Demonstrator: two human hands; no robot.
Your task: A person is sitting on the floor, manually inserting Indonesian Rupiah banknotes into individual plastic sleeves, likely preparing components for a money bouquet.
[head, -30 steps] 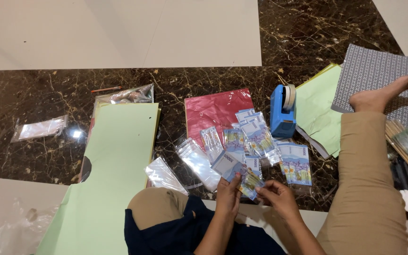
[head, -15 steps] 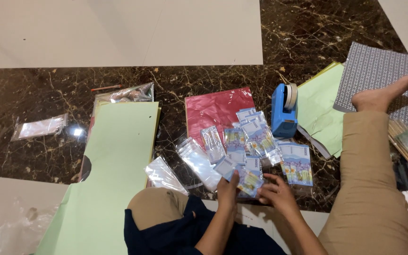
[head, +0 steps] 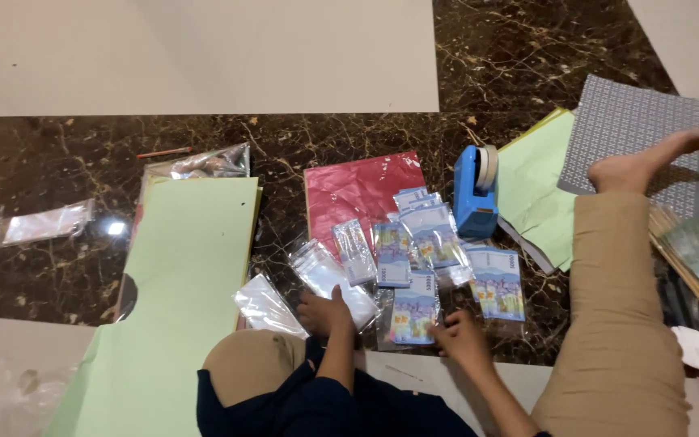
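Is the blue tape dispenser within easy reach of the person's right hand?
Probably yes. The right hand lies just below the tape dispenser, with only flat packets of banknotes between, nothing tall blocking.

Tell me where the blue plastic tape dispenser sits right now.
In the head view, the blue plastic tape dispenser stands on the dark marble floor, right of centre, between the red paper sheet and the pale green paper sheet.

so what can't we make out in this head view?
- Left hand: fingertips lie over a clear sleeve; grip unclear.
- Right hand: fingers touch the nearest banknote packet; hold unclear.
- Green paper: cut off by the bottom edge.
- Things at the right edge: cropped, blurred.
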